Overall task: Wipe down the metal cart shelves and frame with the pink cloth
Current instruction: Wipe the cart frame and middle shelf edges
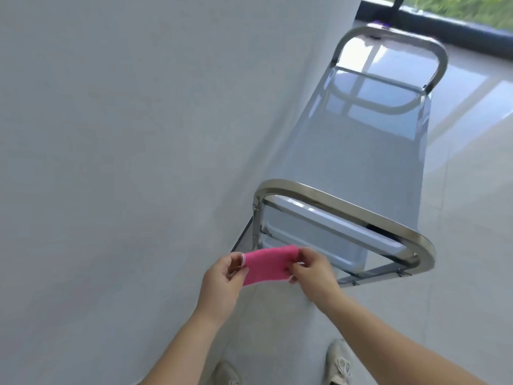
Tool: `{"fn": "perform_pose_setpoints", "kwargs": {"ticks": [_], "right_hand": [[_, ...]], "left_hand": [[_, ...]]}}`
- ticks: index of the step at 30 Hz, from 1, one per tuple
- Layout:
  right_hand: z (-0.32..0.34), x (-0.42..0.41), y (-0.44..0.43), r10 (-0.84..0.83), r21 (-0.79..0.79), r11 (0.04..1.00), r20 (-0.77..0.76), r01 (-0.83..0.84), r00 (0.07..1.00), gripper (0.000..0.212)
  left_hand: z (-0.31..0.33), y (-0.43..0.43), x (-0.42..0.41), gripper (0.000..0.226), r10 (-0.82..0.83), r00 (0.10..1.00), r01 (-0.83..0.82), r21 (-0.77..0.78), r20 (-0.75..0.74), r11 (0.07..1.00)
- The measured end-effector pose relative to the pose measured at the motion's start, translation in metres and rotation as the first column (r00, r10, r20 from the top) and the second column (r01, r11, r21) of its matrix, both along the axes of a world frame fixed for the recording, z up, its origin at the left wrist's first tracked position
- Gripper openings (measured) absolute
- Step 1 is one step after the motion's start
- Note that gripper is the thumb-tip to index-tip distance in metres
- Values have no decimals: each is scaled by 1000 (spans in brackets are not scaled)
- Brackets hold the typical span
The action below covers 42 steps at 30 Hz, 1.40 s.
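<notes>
We have one view, from a wide-angle camera worn on the head. It faces forward and steeply down, so our own shoes [340, 362] show at 6 o'clock. It sits nearest the left hand [222, 279] and right hand [313, 273], which hold the pink cloth [266, 263] just below centre, with the forearms entering from 5 to 7 o'clock. The metal cart [361, 162] runs away from centre toward 1 o'clock, its far end near the window [444, 12]. The wall [111, 134] fills 8 to 12 o'clock. The frame leans, probably from a tilted head.
</notes>
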State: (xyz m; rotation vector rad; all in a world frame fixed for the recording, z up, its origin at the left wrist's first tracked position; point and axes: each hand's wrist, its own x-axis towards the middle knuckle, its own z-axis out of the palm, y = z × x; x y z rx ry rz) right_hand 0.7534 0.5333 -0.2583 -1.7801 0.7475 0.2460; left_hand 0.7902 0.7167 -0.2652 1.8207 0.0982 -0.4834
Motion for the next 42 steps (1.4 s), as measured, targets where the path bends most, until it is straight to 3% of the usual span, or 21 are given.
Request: {"fn": "perform_pose_setpoints", "kwargs": {"ticks": [4, 7, 11, 15, 22, 24, 28, 31, 33, 36, 42], "right_hand": [[-60, 23, -2, -69, 72, 995, 91, 62, 993, 36], [-108, 44, -10, -142, 117, 986, 173, 122, 975, 19], [-172, 75, -23, -147, 54, 989, 369, 137, 918, 20], [-214, 108, -34, -90, -6, 993, 567, 114, 819, 29], [-242, 146, -37, 74, -160, 982, 815, 100, 574, 17], [-242, 147, -36, 94, -170, 981, 837, 92, 540, 7], [-233, 148, -23, 126, -171, 985, 823, 29, 554, 25], [-230, 157, -9, 206, -281, 959, 783, 38, 587, 39], [-230, 161, -2, 215, -310, 948, 790, 72, 574, 32], [-235, 161, 7, 157, -205, 978, 837, 34, 524, 22], [-238, 163, 16, 74, -90, 996, 857, 7, 511, 26]], "left_hand": [[-57, -10, 25, 28, 61, 996, -61, 8, 63, 998], [-106, -22, 41, 20, 121, 980, -126, 20, 160, 992], [-163, -41, 63, 20, 183, 931, -176, -49, 316, 983], [-197, -53, 88, 18, 258, 865, -179, -216, 430, 960], [-228, -58, 123, 15, 330, 695, -100, -369, 638, 924], [-228, -59, 126, 13, 363, 667, -90, -414, 651, 906], [-220, -64, 129, 11, 406, 680, -103, -470, 610, 877], [-217, -69, 134, 11, 432, 706, -101, -525, 561, 845], [-221, -71, 136, 11, 434, 722, -80, -558, 539, 826], [-236, -69, 134, 9, 420, 746, -58, -578, 517, 814], [-288, -51, 125, 9, 379, 759, -198, -367, 529, 909]]}}
